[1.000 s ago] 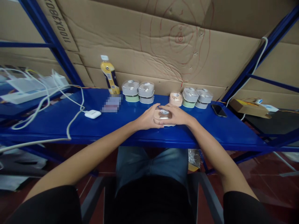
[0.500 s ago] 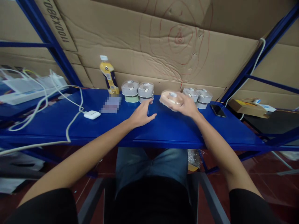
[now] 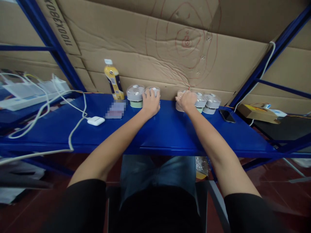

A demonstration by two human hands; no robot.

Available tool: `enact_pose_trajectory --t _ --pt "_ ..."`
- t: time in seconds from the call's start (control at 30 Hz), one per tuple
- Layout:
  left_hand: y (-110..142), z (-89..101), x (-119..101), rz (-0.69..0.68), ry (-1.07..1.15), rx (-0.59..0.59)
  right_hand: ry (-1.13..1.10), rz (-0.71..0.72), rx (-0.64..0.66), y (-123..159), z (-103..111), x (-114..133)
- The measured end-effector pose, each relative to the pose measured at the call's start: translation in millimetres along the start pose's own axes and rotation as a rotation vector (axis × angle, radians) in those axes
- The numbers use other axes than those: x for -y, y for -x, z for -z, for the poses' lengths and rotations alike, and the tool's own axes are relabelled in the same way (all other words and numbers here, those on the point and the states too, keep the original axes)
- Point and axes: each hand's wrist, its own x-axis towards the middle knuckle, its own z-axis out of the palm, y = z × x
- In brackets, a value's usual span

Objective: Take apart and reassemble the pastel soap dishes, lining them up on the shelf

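My left hand [image 3: 151, 103] lies over the top of a grey container with a clear lid [image 3: 155, 88], its fingers curled around it. Left of it stands another grey lidded container [image 3: 135, 94], stacked on a green one [image 3: 136, 104]. My right hand [image 3: 189, 101] grips a pinkish lidded container [image 3: 180, 94] from above, at the left end of the right-hand group; another container [image 3: 179, 107] shows beneath it. Touching or close beside it are two more stacks, a near grey container [image 3: 200, 99] and a far one [image 3: 212, 101]. My fingers partly hide both held containers.
A yellow drink bottle [image 3: 114, 80] stands against the cardboard wall [image 3: 116, 38]. A white earbud case [image 3: 96, 121], a blurred-out packet [image 3: 116, 109] and white cables [image 3: 84, 106] lie on the left of the blue table [image 3: 165, 132]. At right are a phone [image 3: 227, 116] and a cardboard box [image 3: 259, 113].
My right hand has carried the pinkish container right and back to the right-hand group. My left hand has moved forward from the bare tabletop onto the grey container.
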Motion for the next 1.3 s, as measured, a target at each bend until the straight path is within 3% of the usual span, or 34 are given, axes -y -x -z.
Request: enact_pose_trajectory --t 0.1,0.2,0.4,0.57,0.73,0.9,1.03,1.1,1.2,1.3 --pt "-3.3 -3.2 -2.9 0.039 -0.016 0.016 -0.024 0.009 0.029 -3.7 -4.4 -0.2" --pt "-6.3 -2.2 -4.9 0.053 -0.022 0.046 -0.116 0.073 -0.047 -2.3 -2.5 -0.6" --pt "-12.4 -2.6 -7.9 0.086 -0.052 0.019 -0.206 0.135 -0.135 35.4 20.2 -2.6" --pt "-8.6 -2.1 -10.3 0.035 -0.018 0.018 -0.199 0.125 -0.069 60.4 30.9 -10.2" --pt "-3.9 -4.4 -9.8 -0.054 -0.002 0.023 -0.26 0.147 -0.182 58.9 22.9 -18.1" --pt "0.5 3.5 -11.1 -0.107 0.001 0.002 -0.247 0.108 -0.162 57.2 25.0 -24.7" --pt "19.8 19.7 -7.8 -0.226 0.054 -0.032 -0.405 0.249 -0.167 56.5 35.9 -34.2" --pt "35.5 25.4 -2.6 -0.351 0.082 -0.021 -0.509 0.412 -0.114 57.2 40.9 -39.4" --pt "59.6 27.2 7.3 -0.546 0.131 0.016 -0.617 0.64 0.085 62.8 43.2 -44.1" --pt "76.1 23.2 15.5 -0.659 0.182 0.043 -0.679 0.734 0.319 73.5 37.5 -43.4"
